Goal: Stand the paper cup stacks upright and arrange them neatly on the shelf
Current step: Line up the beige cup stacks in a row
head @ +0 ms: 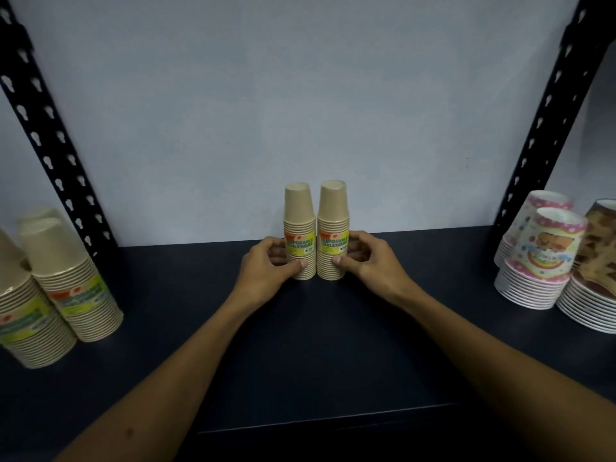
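Two tan paper cup stacks stand upright, rims down, side by side at the back middle of the dark shelf [300,345], close to the wall. Each carries a yellow-green "Disposable Tableware" label. My left hand [266,266] grips the left stack [299,211] low down, thumb across its front. My right hand [366,261] grips the right stack [332,208] the same way, fingers curled round its far side. The two stacks nearly touch.
Several more tan cup stacks [66,278] stand at the left end of the shelf. Patterned pink-and-white cup stacks [543,261] and a brown-patterned stack [596,261] stand at the right end. Black slotted uprights [50,145] [546,128] frame the bay against a pale wall.
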Demonstrator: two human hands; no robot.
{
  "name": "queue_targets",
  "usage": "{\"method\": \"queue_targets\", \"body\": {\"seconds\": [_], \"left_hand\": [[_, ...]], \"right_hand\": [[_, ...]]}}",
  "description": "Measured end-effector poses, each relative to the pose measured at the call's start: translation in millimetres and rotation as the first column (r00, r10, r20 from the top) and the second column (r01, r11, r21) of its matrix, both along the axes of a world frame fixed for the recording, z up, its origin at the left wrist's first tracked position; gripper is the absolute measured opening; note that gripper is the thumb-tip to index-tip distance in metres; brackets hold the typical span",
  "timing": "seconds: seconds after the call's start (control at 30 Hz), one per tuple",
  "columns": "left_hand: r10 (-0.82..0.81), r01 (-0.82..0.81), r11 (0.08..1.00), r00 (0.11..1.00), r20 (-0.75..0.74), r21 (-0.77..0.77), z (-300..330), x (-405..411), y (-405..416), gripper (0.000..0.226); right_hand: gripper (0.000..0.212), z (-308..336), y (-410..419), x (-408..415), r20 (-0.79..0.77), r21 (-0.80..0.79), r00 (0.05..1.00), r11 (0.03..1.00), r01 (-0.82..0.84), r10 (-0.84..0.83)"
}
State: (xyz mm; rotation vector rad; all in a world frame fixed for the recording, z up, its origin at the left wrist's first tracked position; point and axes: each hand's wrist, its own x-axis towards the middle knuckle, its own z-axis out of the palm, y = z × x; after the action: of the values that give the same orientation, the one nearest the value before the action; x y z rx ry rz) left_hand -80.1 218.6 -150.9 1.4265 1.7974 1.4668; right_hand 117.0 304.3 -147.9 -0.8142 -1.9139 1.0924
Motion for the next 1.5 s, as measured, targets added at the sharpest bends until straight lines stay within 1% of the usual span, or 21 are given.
{"method": "queue_targets", "body": {"seconds": [0.13, 0.3, 0.53, 0.67, 1.03, 1.4, 1.5], "left_hand": [[0.03, -0.029, 0.999, 0.999, -0.017, 0.012, -1.3, 1.4, 1.9, 0.048], [0.034, -0.032, 0.999, 0.999, -0.036, 0.031, -3.8, 4.6, -1.8, 0.051], [0.042, -0.039, 0.999, 0.996, -0.081, 0.038, -4.0, 6.5, -5.0, 0.051], [0.04, -0.037, 0.999, 0.996, -0.075, 0.034, -4.4, 5.4, -4.6, 0.05], [-0.004, 0.005, 1.0, 0.998, -0.065, 0.023, -5.5, 2.0, -4.1, 0.051], [-0.002, 0.002, 1.0, 0.999, -0.053, 0.001, -5.7, 1.9, -5.8, 0.053], [0.007, -0.007, 1.0, 0.998, -0.059, -0.003, -5.3, 3.6, -7.3, 0.054]], "right_hand": [[0.044, -3.2, 2.8, -1.3, -0.011, 0.018, 1.0, 1.0, -0.001, 0.001], [0.04, -7.4, -2.7, -2.4, -0.003, 0.098, 0.999, 0.994, 0.046, -0.046], [0.043, -7.2, -1.7, -2.8, 0.007, 0.073, 1.0, 0.997, 0.027, -0.028], [0.041, -8.1, -1.3, -3.6, 0.001, 0.091, 0.998, 0.994, 0.056, -0.057], [0.042, -6.3, -2.8, -3.4, 0.038, 0.117, 0.996, 0.99, 0.074, -0.079], [0.044, -5.7, -4.7, -2.7, 0.069, 0.13, 0.995, 0.989, 0.065, -0.074], [0.048, -4.7, -6.8, -1.8, 0.086, 0.118, 0.994, 0.991, 0.057, -0.068]]}}
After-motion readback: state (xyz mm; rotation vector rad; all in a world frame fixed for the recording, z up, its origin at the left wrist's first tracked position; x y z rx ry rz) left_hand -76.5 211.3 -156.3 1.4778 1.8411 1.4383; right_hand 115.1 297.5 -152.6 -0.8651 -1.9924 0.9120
